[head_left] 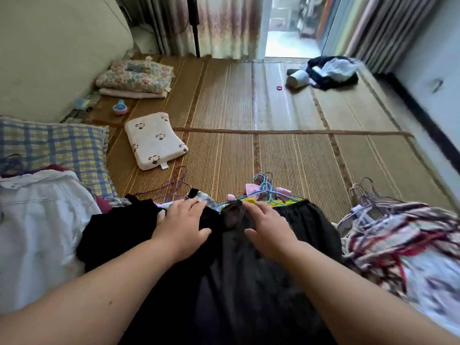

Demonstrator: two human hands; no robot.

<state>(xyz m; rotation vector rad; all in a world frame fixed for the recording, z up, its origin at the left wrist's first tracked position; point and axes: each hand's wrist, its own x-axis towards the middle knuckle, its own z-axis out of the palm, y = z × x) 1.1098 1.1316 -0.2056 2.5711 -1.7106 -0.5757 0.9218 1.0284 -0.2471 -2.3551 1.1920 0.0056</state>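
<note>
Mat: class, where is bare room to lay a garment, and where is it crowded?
Bare mat lies between the white pillow, the hangers and the far black bundle. Crowded: near edge, white clothes left, striped clothes right.

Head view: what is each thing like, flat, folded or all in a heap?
black garment: spread flat under both hands.
left hand: open, pressing the garment.
right hand: open, resting on it.
hangers: tangled in a heap.
small pillow: lying flat.
floral bedding: folded.
</note>
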